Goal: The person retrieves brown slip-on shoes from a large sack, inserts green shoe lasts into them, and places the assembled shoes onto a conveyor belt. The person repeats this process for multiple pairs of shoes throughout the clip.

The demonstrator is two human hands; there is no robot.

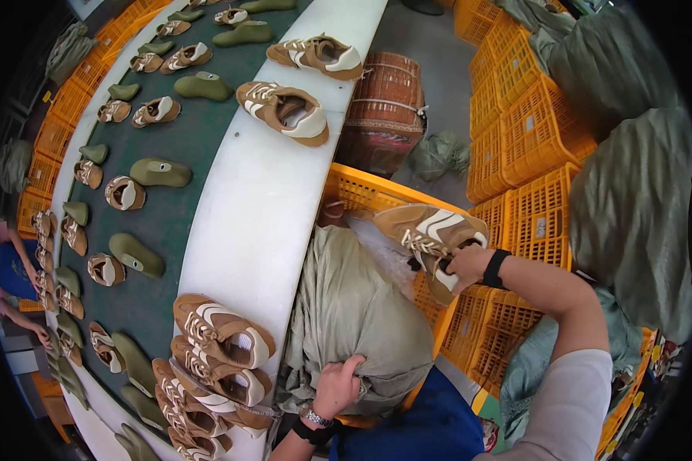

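Note:
My right hand (467, 267) is closed on the heel end of a pair of brown sneakers (430, 230) with cream stripes and laces, held over a yellow plastic crate (377, 187). A bulging grey-green woven sack (361, 300) sits in the crate's near part. On the sack's near side rests my left hand (337, 390), its fingers curled into the fabric and its thumb up. Clear plastic (384, 257) shows inside the crate beneath the sneakers. Beside my left hand, several matching sneakers (223, 330) stand clustered on the white ledge (238, 200).
Left of the ledge, a green conveyor belt (181, 207) carries sneakers and green shoe lasts (160, 173). Two more sneakers (284, 111) stand farther up the ledge. Stacked yellow crates (527, 138) and grey-green sacks (630, 207) line the right. A person (15, 269) works across the belt.

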